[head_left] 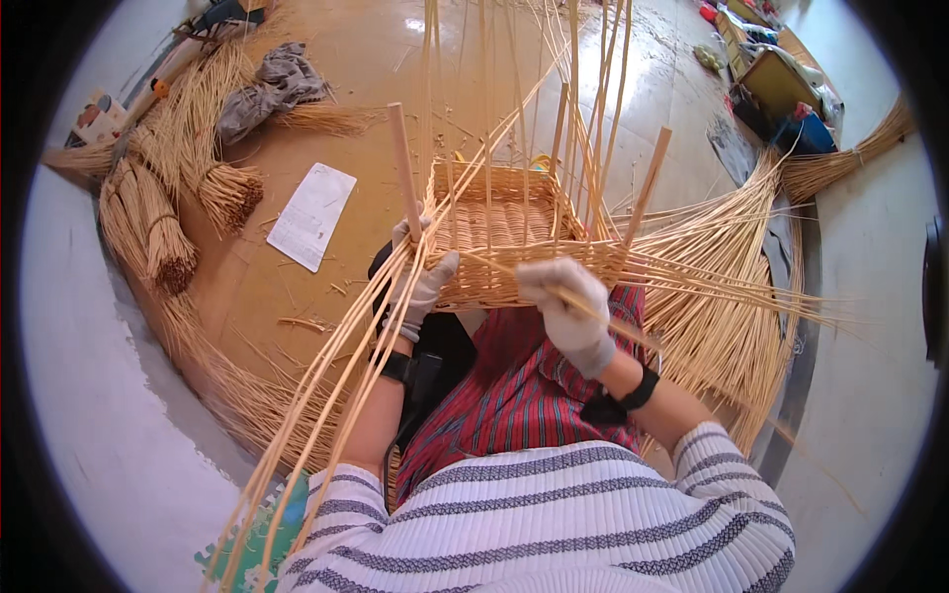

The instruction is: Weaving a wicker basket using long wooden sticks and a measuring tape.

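A half-woven wicker basket (509,212) rests at my lap, with upright canes rising from its sides. Wooden corner posts stand at its near left (404,168) and near right (647,186). My left hand (425,284), in a pale glove, is closed on the basket's near left corner, thumb against the weave. Beside it a bunch of long canes (326,371) fans down to the lower left. My gloved right hand (566,304), slightly blurred, is closed around a willow cane (633,334) in front of the near wall. That cane trails off to the lower right.
Bundled canes (148,222) lie at the left, near a grey cloth (272,91) and a white paper sheet (311,215). A wide spread of loose canes (727,306) covers the right. Boxes and bags (781,89) stand at the far right. Cane scraps litter the floor.
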The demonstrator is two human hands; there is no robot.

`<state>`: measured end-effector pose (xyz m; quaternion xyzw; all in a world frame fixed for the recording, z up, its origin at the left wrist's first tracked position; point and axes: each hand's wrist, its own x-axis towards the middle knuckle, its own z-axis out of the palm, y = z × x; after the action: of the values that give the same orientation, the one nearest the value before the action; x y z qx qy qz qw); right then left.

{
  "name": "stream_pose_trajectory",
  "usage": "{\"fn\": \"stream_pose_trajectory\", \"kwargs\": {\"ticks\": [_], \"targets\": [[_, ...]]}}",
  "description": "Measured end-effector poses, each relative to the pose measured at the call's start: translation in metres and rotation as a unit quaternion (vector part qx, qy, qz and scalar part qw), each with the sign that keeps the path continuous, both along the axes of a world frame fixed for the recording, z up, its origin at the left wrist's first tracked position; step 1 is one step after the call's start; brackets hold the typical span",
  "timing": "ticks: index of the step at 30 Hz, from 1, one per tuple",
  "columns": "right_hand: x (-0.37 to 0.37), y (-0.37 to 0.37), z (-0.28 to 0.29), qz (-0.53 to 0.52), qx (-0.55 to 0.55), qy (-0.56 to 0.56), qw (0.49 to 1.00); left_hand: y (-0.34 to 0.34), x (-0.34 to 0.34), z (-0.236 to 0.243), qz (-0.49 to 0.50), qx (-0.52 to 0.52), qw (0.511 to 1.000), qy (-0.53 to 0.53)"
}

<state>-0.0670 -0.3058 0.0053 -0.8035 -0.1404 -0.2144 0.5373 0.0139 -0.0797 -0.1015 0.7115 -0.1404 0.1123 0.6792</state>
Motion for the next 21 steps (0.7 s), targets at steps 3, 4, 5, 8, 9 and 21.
{"fn": "stream_pose_trajectory", "kwargs": {"ticks": [3, 4, 5, 8, 9, 21], "targets": [[0.077, 0.033, 0.046, -0.008, -0.015, -0.003, 1.0, -0.003, 0.003, -0.007, -0.021, -0.079, 0.996, 0.031], [0.109, 0.053, 0.055, -0.042, -0.105, -0.066, 0.991, -0.004, 0.002, -0.006, -0.019, -0.114, 0.99, 0.077], [0.134, 0.071, 0.061, -0.089, -0.194, -0.053, 0.976, -0.004, 0.001, -0.003, 0.0, -0.103, 0.99, 0.093], [0.164, 0.079, 0.06, -0.103, -0.147, 0.044, 0.983, -0.003, -0.003, 0.008, -0.005, -0.112, 0.988, 0.107], [0.161, 0.077, 0.053, -0.085, -0.057, 0.075, 0.992, -0.003, -0.004, 0.01, 0.0, -0.088, 0.988, 0.127], [0.028, -0.053, -0.106, -0.106, 0.287, 0.145, 0.941, -0.028, -0.06, 0.018, 0.151, -0.158, 0.959, 0.179]]}}
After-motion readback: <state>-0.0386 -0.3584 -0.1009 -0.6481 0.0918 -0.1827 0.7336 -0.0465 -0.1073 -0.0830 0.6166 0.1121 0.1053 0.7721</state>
